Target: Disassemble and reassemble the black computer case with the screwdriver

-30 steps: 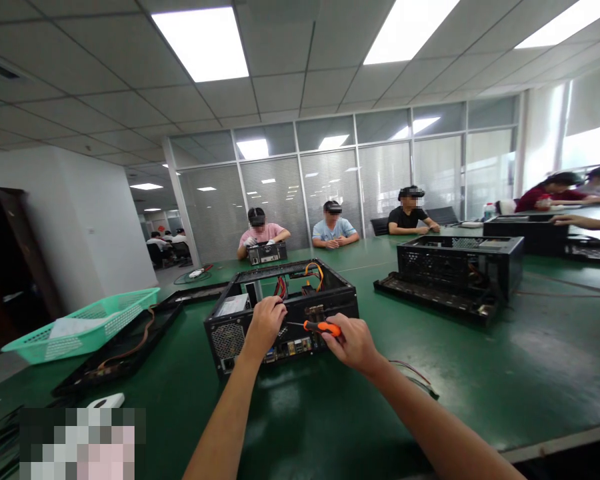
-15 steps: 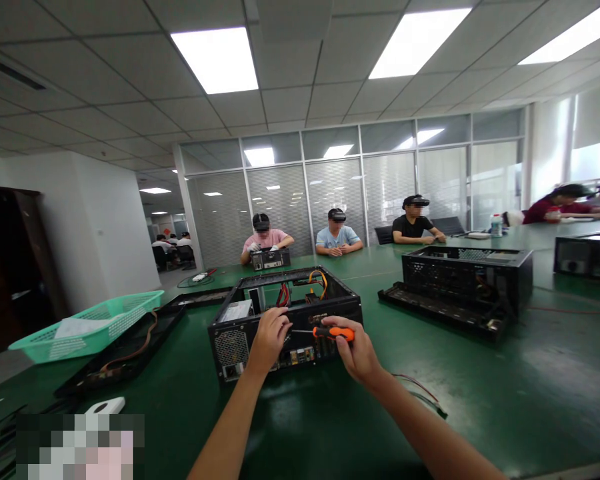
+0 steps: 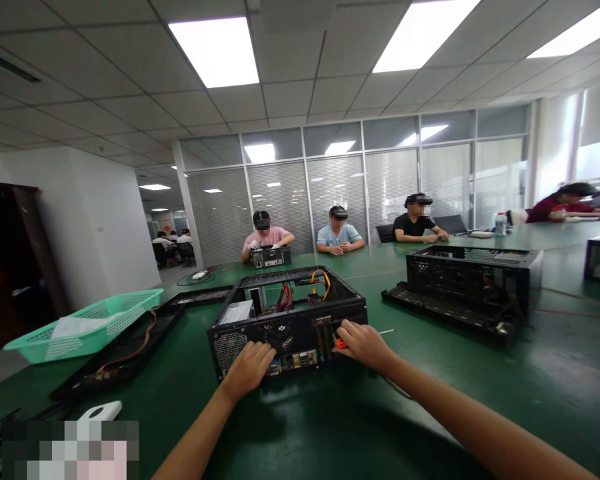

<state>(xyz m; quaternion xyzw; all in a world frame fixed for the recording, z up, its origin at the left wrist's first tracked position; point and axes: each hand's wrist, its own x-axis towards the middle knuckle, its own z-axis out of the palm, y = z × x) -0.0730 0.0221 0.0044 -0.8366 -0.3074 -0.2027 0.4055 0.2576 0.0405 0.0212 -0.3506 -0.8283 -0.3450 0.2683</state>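
Note:
A black computer case lies in front of me with its top side uncovered, showing a silver power supply and red and yellow cables. My left hand is at the lower left of its port panel, fingers curled together; the fingertips are hidden. By the panel's right end, my right hand is closed around a screwdriver with an orange and black handle. Its thin shaft points right, away from the case, and shows past my knuckles.
A green mesh basket and a black cover panel lie to the left. Another open case with a detached-looking front panel stands at right. Several people sit around the green table, one handling a case.
My left hand has moved down and left from the panel's middle. My right hand has shifted slightly right, and the screwdriver has swung round from pointing left to pointing right.

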